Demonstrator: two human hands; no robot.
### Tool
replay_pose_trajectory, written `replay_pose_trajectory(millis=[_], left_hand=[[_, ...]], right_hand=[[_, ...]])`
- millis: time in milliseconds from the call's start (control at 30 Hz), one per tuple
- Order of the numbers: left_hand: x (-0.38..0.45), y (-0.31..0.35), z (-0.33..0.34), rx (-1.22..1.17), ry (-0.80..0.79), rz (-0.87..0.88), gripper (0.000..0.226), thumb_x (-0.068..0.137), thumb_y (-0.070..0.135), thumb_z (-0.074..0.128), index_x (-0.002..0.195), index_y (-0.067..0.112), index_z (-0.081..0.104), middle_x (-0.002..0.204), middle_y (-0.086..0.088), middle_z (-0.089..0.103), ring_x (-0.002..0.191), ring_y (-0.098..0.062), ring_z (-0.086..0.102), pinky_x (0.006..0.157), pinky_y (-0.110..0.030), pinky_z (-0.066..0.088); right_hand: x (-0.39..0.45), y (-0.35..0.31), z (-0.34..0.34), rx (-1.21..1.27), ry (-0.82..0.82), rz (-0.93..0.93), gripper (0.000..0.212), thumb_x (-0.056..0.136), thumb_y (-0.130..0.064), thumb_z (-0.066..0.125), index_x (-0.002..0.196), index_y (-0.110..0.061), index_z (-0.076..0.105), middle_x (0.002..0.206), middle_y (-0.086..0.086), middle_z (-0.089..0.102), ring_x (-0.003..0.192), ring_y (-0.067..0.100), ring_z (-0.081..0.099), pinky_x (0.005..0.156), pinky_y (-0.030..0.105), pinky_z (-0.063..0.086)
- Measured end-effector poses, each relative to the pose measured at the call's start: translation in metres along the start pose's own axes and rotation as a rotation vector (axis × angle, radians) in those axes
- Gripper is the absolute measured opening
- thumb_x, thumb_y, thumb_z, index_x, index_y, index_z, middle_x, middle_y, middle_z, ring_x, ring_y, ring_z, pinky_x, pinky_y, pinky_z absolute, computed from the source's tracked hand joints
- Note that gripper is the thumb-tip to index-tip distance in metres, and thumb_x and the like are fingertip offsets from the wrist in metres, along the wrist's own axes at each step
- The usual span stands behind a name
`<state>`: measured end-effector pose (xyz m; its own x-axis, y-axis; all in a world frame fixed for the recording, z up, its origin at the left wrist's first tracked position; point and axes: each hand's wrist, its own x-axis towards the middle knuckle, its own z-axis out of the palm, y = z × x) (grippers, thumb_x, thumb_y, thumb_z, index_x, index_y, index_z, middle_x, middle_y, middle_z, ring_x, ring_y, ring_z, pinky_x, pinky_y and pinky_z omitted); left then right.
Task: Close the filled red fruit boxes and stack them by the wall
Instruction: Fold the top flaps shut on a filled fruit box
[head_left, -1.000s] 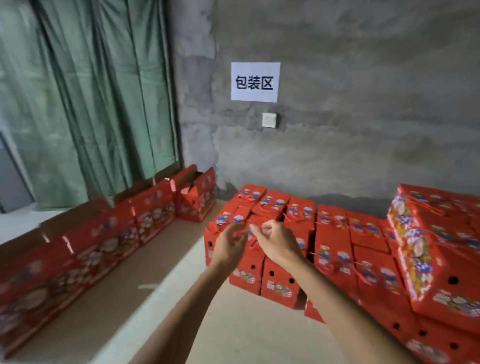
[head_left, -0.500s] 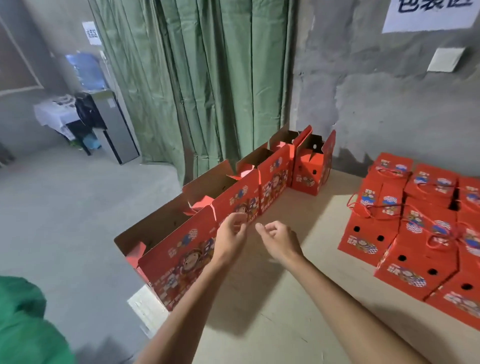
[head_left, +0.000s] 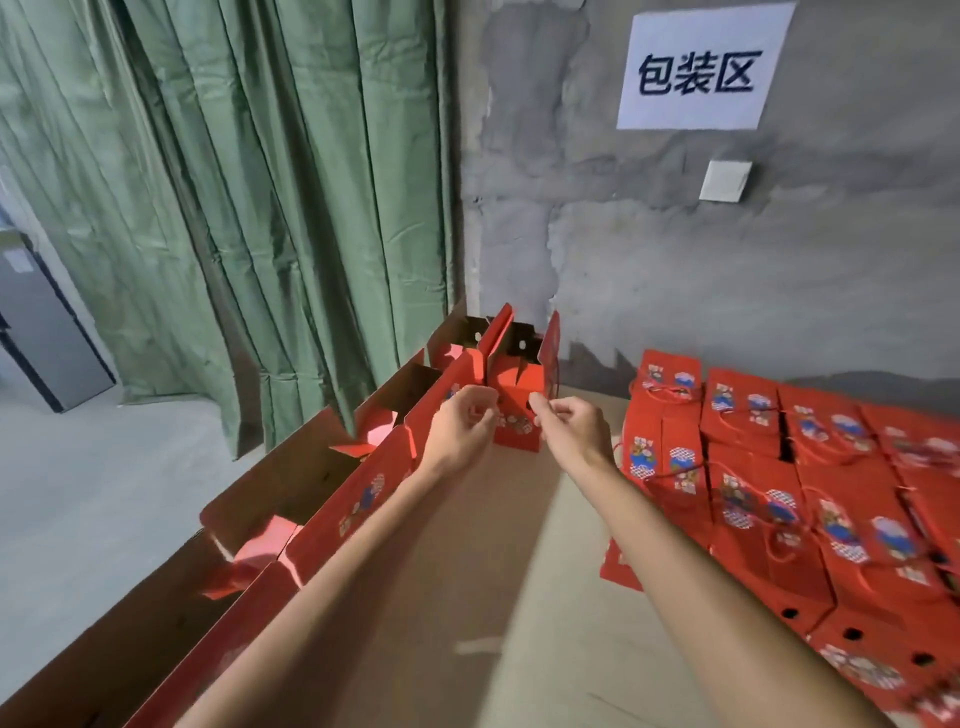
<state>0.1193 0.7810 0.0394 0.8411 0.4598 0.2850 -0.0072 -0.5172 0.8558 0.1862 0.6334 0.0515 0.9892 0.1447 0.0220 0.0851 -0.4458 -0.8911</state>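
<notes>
Red fruit boxes (head_left: 810, 467), closed, crowd the tabletop (head_left: 509, 571) at our three o'clock against the concrete wall (head_left: 675, 270). Open boxes (head_left: 363, 499) line the tabletop's edge from seven toward twelve, the last one (head_left: 519, 395) by the green curtain (head_left: 249, 208). We raise our left hand (head_left: 462, 428) and right hand (head_left: 571, 428) before that last box, fingers loosely curled, holding nothing we can make out.
</notes>
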Motion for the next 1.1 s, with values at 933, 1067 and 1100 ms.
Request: replay_pose_trajectory(millis=[933,1067,1100], left_hand=[[0.299,-0.148,0.147,0.568,-0.016,-0.007,0.02,0.099,0.019,0.045,0.096,0.014,0.064,0.096,-0.011,0.067,0.089,-0.034,0.065,0.077,-0.038,0.05],[0.225,-0.113,0.121,0.376,0.048,0.099,0.02,0.095,0.023,0.054,0.087,0.013,0.069,0.079,-0.008,0.066,0.079,-0.031,0.063,0.067,-0.035,0.053],[0.2,-0.104,0.113,0.337,0.053,0.103,0.018,0.093,0.026,0.057,0.083,0.015,0.068,0.075,-0.006,0.065,0.078,-0.029,0.062,0.065,-0.033,0.049]], right_hand=[[0.322,0.141,0.126,-0.051,0.388,0.175,0.046,0.106,-0.036,0.053,0.064,-0.015,0.051,0.053,-0.001,0.056,0.05,0.021,0.059,0.048,0.029,0.038],[0.236,0.121,0.086,-0.068,0.487,0.196,0.059,0.102,-0.041,0.059,0.052,-0.019,0.037,0.045,-0.013,0.04,0.05,0.025,0.059,0.046,0.033,0.029],[0.211,0.117,0.076,-0.021,0.479,0.23,0.057,0.102,-0.045,0.058,0.055,-0.018,0.039,0.052,-0.006,0.046,0.059,0.034,0.061,0.052,0.033,0.033]])
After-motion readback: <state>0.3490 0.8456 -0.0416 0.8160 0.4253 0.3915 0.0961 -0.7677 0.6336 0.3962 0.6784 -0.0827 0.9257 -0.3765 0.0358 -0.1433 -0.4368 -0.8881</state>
